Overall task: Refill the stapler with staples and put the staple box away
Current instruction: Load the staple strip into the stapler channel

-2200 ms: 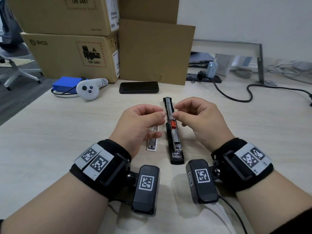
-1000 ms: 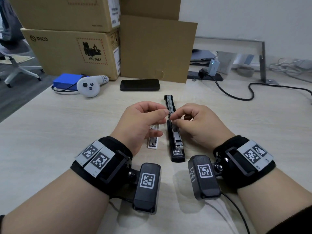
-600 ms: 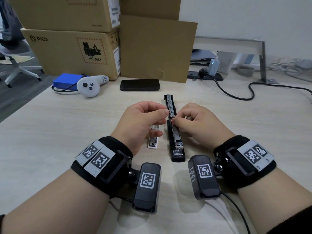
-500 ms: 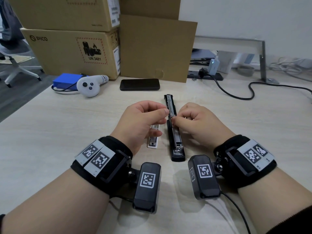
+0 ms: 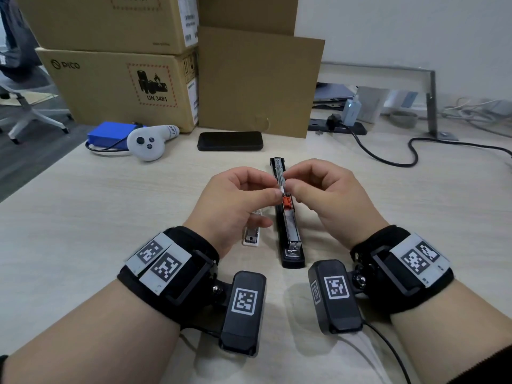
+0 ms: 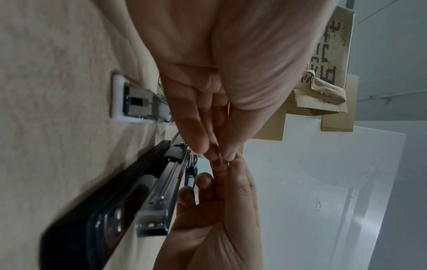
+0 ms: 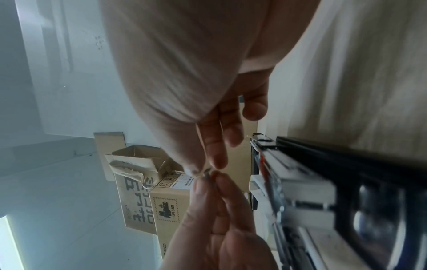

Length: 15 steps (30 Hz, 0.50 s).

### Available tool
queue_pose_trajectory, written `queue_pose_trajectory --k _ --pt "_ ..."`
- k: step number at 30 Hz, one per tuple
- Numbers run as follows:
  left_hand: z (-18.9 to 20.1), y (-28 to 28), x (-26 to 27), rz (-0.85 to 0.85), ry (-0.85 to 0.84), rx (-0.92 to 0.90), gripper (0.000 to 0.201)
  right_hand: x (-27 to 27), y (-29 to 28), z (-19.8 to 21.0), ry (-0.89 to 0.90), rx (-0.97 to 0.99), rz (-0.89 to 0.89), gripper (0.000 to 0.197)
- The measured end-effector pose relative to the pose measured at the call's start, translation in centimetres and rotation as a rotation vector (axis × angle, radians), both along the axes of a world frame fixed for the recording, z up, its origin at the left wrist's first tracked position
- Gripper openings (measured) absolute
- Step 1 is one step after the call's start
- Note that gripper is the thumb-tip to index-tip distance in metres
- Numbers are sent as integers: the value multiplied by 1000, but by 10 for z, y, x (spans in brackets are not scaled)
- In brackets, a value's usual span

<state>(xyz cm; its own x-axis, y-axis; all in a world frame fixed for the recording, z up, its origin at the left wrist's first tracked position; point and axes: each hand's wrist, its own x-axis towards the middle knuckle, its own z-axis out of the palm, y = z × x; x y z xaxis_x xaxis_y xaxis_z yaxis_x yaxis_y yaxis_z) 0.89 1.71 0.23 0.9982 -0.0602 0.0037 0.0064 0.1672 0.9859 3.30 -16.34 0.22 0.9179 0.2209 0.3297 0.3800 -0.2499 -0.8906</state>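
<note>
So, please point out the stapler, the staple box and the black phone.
stapler [image 5: 293, 236]: head view, on the metal staple channel.
staple box [image 5: 251, 239]: head view, on its near open end.
black phone [image 5: 230, 141]: head view, on the middle of its screen.

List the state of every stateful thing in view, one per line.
stapler: opened flat on the table, magazine exposed, orange pusher visible.
staple box: open, lying left of the stapler.
staple strip: pinched between both hands above the stapler.
left hand: pinching the strip.
right hand: pinching the strip.
phone: screen dark.
</note>
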Motion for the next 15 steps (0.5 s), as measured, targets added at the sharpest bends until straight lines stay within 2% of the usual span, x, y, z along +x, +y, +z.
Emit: queue_pose_trajectory --k 5,11,15 --pt "-2 1 2 -15 -41 26 19 2 1 -4 -1 -2 28 20" --pt "-3 2 3 1 -83 33 24 2 1 -2 26 -57 65 18" --pt "-2 1 3 -17 -98 7 27 2 1 -1 12 -22 59 9"
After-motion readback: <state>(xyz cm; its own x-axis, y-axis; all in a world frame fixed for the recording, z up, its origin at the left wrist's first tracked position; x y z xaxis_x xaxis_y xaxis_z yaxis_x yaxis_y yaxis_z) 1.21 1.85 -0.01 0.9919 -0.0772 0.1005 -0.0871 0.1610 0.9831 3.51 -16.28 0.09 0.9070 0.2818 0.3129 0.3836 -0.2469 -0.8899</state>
